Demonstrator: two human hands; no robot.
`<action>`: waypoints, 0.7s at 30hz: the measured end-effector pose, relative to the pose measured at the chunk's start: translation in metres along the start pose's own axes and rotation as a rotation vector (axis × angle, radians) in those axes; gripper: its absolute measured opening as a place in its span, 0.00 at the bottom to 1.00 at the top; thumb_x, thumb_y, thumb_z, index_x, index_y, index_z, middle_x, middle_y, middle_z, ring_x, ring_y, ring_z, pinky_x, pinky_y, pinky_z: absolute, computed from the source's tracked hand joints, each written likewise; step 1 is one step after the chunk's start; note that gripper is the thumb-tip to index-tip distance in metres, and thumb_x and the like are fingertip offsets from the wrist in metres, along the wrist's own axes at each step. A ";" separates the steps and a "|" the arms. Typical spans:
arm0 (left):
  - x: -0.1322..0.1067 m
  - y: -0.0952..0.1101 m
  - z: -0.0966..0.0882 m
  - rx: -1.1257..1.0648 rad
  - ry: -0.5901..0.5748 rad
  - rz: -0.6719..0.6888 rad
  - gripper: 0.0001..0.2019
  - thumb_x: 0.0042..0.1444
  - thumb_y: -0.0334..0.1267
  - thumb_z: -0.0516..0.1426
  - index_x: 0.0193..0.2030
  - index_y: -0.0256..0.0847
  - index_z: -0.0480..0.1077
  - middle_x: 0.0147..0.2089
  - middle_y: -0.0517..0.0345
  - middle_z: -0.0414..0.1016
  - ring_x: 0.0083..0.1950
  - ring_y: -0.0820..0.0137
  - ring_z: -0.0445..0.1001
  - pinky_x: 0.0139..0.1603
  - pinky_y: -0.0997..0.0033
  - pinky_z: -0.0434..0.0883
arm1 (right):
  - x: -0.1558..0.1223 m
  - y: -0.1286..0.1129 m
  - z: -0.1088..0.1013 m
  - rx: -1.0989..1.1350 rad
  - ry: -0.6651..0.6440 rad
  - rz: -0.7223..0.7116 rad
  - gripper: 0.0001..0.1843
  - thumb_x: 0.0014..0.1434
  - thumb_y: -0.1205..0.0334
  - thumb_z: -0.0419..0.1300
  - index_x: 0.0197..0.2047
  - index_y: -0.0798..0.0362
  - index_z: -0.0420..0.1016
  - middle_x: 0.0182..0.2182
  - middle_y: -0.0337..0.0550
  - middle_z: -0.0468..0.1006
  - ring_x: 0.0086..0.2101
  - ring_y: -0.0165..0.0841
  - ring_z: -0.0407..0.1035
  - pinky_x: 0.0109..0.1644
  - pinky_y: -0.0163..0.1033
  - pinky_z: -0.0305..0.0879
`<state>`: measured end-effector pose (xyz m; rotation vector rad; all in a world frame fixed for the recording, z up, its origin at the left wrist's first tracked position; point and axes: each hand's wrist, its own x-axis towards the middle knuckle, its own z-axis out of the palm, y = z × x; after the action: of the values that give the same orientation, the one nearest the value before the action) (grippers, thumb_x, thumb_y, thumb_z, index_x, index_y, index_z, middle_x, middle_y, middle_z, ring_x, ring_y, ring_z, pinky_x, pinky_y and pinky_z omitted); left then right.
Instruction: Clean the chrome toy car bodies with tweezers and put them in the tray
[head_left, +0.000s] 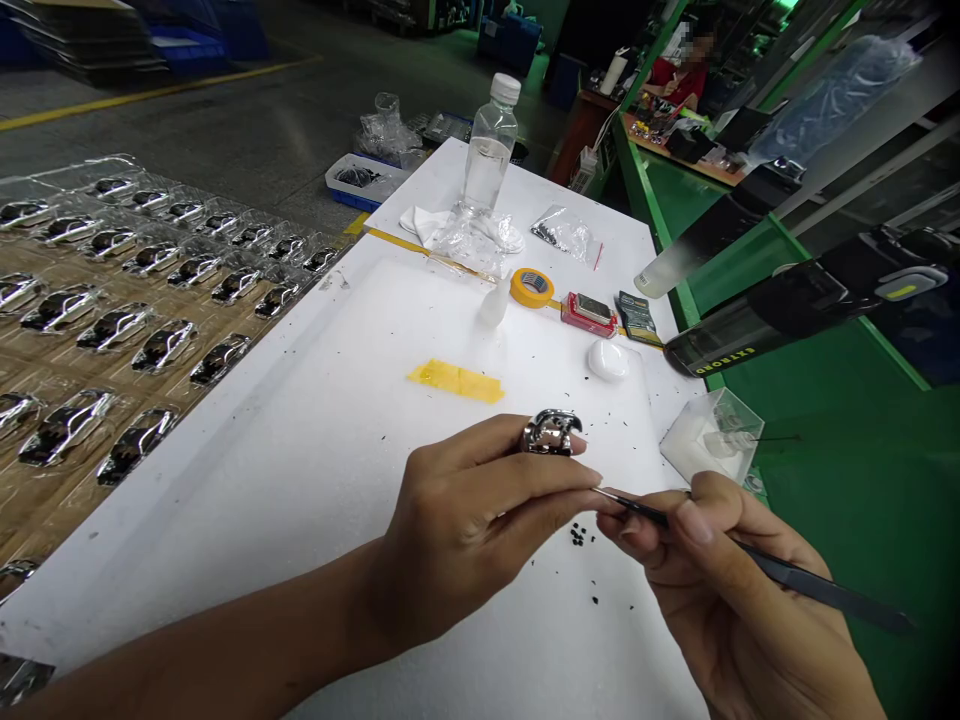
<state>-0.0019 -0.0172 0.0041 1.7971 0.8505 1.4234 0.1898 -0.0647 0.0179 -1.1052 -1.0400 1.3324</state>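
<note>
A left hand (465, 530) pinches a small chrome-plated curved part (553, 433) above a white foam surface (247, 520), while the right hand (720, 570) pinches slim black tweezers (795, 575), their long axis aimed left, tips just below the part and nearer the left fingers.

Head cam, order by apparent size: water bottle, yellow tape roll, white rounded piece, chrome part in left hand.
1. Plastic water bottle
2. Chrome part, though it is nearest the camera, so this rank is unsure
3. Yellow tape roll and white rounded piece: look alike, not ranked
</note>
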 end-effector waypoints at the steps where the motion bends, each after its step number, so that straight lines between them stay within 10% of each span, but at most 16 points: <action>1: 0.000 0.000 0.000 0.003 -0.004 -0.004 0.05 0.56 0.27 0.67 0.40 0.30 0.82 0.42 0.46 0.83 0.43 0.72 0.82 0.49 0.80 0.79 | 0.000 0.000 0.001 0.011 0.011 0.004 0.07 0.65 0.63 0.65 0.34 0.47 0.80 0.32 0.38 0.86 0.38 0.32 0.83 0.48 0.30 0.78; 16: -0.002 -0.007 0.004 -0.132 0.055 0.001 0.10 0.56 0.32 0.68 0.44 0.33 0.80 0.43 0.49 0.82 0.41 0.70 0.82 0.46 0.74 0.79 | -0.001 -0.003 -0.011 -0.025 0.152 0.030 0.06 0.59 0.63 0.70 0.30 0.50 0.80 0.26 0.40 0.82 0.33 0.35 0.82 0.43 0.33 0.82; 21: 0.003 -0.007 0.003 -0.500 -0.158 -0.655 0.14 0.57 0.47 0.66 0.36 0.36 0.80 0.35 0.53 0.78 0.31 0.71 0.78 0.33 0.73 0.78 | 0.026 -0.024 -0.018 -0.149 0.338 -0.084 0.07 0.56 0.62 0.72 0.29 0.49 0.80 0.25 0.37 0.80 0.32 0.30 0.80 0.40 0.27 0.79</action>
<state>0.0012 -0.0111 -0.0010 1.0919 0.8069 0.9387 0.2118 -0.0371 0.0364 -1.3305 -0.9315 0.9712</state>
